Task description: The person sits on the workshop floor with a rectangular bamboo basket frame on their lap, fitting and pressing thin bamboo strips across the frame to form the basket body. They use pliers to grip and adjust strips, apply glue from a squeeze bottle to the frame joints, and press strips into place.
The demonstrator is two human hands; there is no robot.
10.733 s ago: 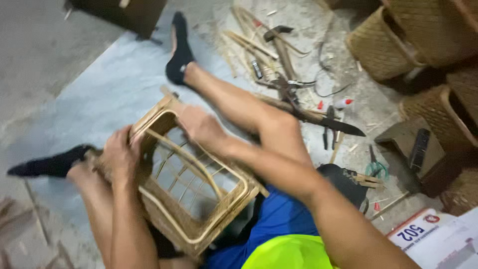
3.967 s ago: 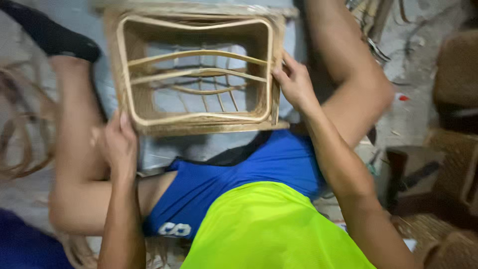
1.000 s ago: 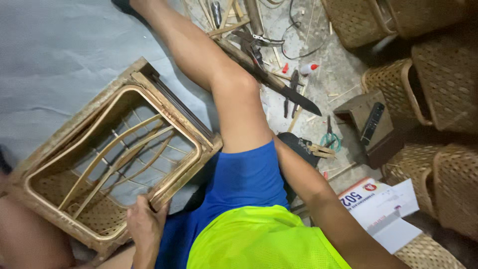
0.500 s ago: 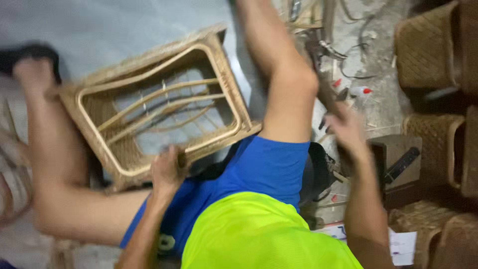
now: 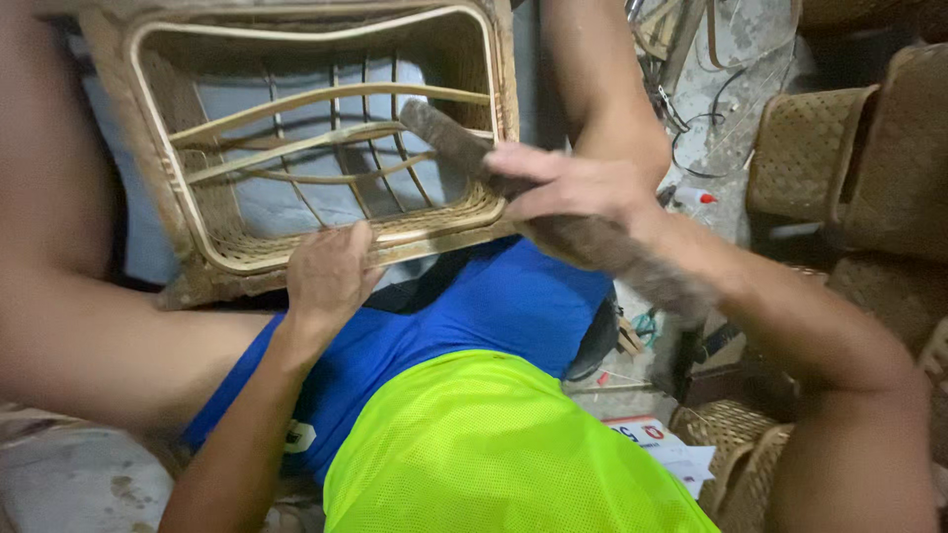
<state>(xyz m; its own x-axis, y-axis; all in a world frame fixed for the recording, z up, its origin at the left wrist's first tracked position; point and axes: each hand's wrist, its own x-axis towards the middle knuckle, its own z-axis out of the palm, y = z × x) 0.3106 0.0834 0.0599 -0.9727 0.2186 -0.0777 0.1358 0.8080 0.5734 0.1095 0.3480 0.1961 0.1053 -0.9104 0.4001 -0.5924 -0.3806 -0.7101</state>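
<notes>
A rectangular woven rattan basket frame (image 5: 197, 252) lies open side up on the floor between my legs. My left hand (image 5: 326, 271) presses on its near rim. My right hand (image 5: 568, 188) grips a long dark knife-like blade (image 5: 444, 138), blurred by motion. The blade's tip reaches over the basket's right inner corner. I sit on the floor in blue shorts and a bright yellow mesh shirt.
Woven baskets (image 5: 810, 148) stand stacked at the right, and more lie lower right (image 5: 726, 434). Cables, sticks and small tools (image 5: 681, 59) are scattered on the floor beyond my right knee. A printed paper (image 5: 657, 444) lies beside my hip. A grey sheet (image 5: 267, 197) covers the floor under the basket.
My right hand went to the tools at the right and came back holding the dark blade over the basket. The basket now lies squarer to me, and my left hand stays on its near rim.
</notes>
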